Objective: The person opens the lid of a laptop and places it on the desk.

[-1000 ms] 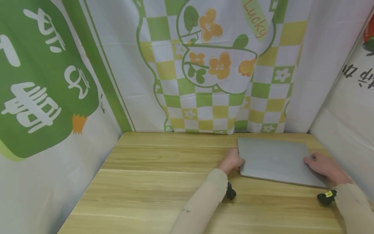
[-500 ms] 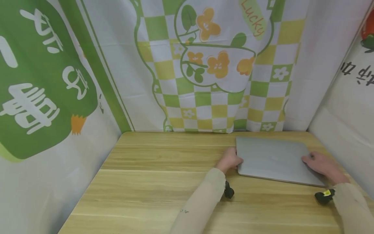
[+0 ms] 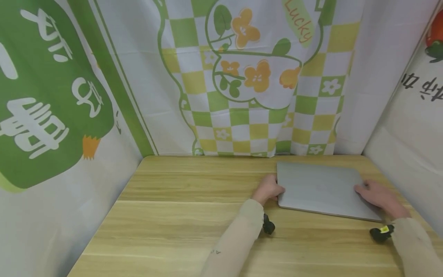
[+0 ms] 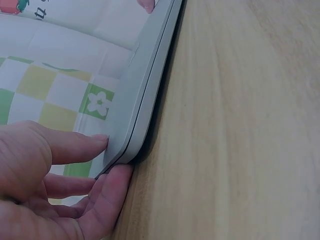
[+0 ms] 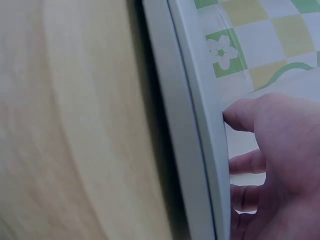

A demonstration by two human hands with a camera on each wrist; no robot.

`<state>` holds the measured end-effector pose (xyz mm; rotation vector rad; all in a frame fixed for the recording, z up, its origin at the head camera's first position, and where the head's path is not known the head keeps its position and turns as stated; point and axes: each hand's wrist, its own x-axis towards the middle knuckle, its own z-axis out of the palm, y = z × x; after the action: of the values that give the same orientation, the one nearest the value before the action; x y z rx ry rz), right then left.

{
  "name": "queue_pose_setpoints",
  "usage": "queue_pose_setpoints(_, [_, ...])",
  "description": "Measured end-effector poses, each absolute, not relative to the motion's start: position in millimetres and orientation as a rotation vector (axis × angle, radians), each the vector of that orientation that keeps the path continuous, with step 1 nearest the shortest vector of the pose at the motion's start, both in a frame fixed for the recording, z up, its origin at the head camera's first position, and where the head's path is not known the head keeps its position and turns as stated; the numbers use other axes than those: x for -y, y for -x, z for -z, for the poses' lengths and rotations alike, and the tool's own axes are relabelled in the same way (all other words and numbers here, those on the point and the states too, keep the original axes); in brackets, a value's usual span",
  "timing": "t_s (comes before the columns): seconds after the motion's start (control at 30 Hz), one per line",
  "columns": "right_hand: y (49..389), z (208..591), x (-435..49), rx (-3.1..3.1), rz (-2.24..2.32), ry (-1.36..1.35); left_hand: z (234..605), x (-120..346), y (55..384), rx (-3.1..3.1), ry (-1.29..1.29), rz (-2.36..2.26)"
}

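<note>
**On the Table: Closed Laptop Held at Both Side Edges**

At the far right of the wooden table, a closed grey laptop is laid flat, near the checked curtain; its lid is seen shut against its base in both wrist views.

The left hand is placed at the laptop's left edge; in the left wrist view the thumb is pressed against the lid side and a finger is tucked under the near corner, so the corner is pinched between them.

The right hand is placed at the laptop's right edge; in the right wrist view the thumb is set against the lid edge and the remaining fingers are curled behind it; whether these fingers are closed onto the laptop cannot be told.

Beige sleeves are worn on both arms; a small black device is strapped at each wrist.
</note>
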<state>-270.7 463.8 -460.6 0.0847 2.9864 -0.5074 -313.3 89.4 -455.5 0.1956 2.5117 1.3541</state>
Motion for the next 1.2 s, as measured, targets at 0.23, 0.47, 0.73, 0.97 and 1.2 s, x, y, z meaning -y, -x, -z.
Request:
queue_pose_setpoints(0.23, [269,459,-458,-2.995,0.525,-0.077,453,-83,312,-2.475,-0.17,-1.399])
queue_pose_setpoints(0.47, [266,458,-451,-2.972,0.576,-0.061,457,-78,311,-2.473,-0.168,-1.422])
queue_pose_setpoints(0.73, [264,455,-450,-2.952,0.647,-0.108,459,-75,310,-2.44,-0.167,-1.462])
queue_pose_setpoints(0.97, [260,453,-442,-2.967,0.658,-0.089,460,-70,308,-2.434,-0.149,-1.439])
queue_pose_setpoints(1.2, [258,454,-438,-2.959,0.672,-0.1,460,-64,308,-2.408,-0.125,-1.437])
